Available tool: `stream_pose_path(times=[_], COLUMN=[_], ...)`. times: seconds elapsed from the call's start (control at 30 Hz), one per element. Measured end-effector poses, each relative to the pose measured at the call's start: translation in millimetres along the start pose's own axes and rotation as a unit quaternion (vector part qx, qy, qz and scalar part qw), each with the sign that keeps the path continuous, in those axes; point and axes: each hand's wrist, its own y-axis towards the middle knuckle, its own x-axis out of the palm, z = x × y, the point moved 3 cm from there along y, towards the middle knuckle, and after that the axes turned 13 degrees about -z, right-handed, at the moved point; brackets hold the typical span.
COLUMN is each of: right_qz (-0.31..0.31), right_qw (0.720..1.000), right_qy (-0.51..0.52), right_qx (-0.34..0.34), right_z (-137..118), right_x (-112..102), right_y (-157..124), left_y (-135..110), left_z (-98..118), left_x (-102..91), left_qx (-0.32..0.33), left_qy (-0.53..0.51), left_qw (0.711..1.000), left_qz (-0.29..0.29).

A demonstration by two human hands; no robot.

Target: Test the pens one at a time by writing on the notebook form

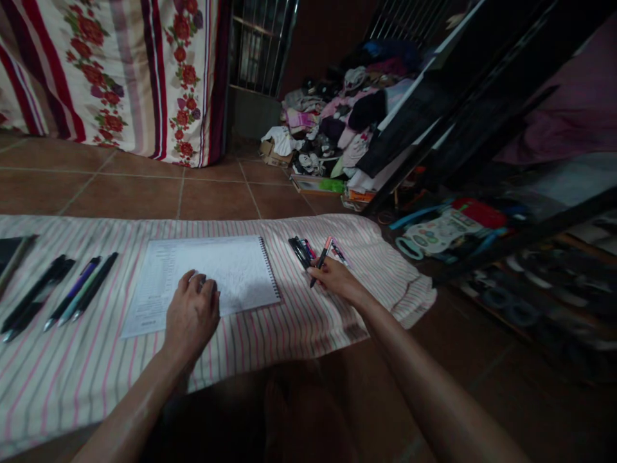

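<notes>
My left hand (193, 312) rests on the white page of a spiral notebook (241, 263), fingers slightly bent and nothing visible in them. To the right of the notebook's coil, my right hand (335, 278) grips a pen (326, 249) with a dark lower part and an orange-pink upper end, held slanted. Beside that hand lie several dark pens (299, 252) and a few slim, pale pink-and-white items (342, 252), partly hidden by the hand. Both rest on a striped cloth (241, 347).
Several pens and markers (80, 289) lie on the cloth at the left, near a dark flat object (12, 257) at the edge. Beyond are a floral curtain (187, 83), a heap of clothes (337, 122), a dark rack (463, 83) and a colourful bag (448, 228) on the right.
</notes>
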Motion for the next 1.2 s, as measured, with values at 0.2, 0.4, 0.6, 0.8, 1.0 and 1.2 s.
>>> stream_pose_path(times=[0.2, 0.4, 0.6, 0.8, 1.0, 1.2], right_qz=[0.018, 0.054, 0.066, 0.075, 0.083, 0.083], right_qw=[0.988, 0.965, 0.958, 0.961, 0.966, 0.971], right_qy=[-0.146, -0.248, -0.266, -0.254, -0.236, -0.218], right_qx=[0.034, 0.069, 0.083, 0.077, 0.061, 0.057], right_z=[29, 41, 41, 44, 46, 46], right_x=[-32, -41, -39, -36, -35, -31], right_y=[9, 27, 45, 56, 58, 58], left_y=[0, 0, -1, -1, -1, -2], left_z=[0, -1, -2, -2, -3, -3], left_x=[2.0, 4.1, 4.2, 2.4, 2.3, 3.1], left_qx=[-0.010, 0.002, 0.006, 0.005, 0.000, 0.000], left_qy=[0.003, 0.010, 0.015, 0.007, 0.000, 0.002], left_qw=[1.000, 1.000, 1.000, 1.000, 1.000, 1.000], left_qz=[0.010, 0.019, 0.022, 0.018, 0.008, 0.001])
